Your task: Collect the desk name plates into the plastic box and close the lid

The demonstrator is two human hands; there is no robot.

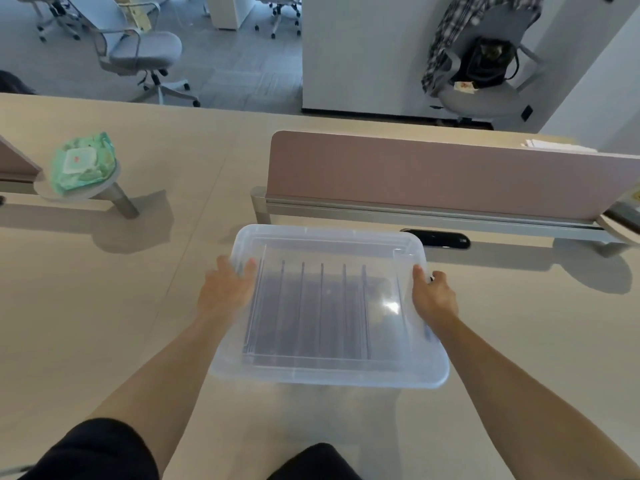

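A clear plastic box (242, 370) sits in the middle of the beige desk with its translucent lid (325, 240) lying on top. Through the lid I see several name plates (322, 310) standing in a row inside, as thin dark lines. My left hand (225, 289) grips the lid's left edge, thumb on top. On the opposite edge my right hand (433, 294) grips the lid the same way.
A pink divider panel (433, 174) on a metal rail stands right behind the box. A black cable slot (436, 238) lies beside its far right corner. A green wet-wipes pack (81, 162) rests on a small round stand at far left. Office chairs stand beyond the desk.
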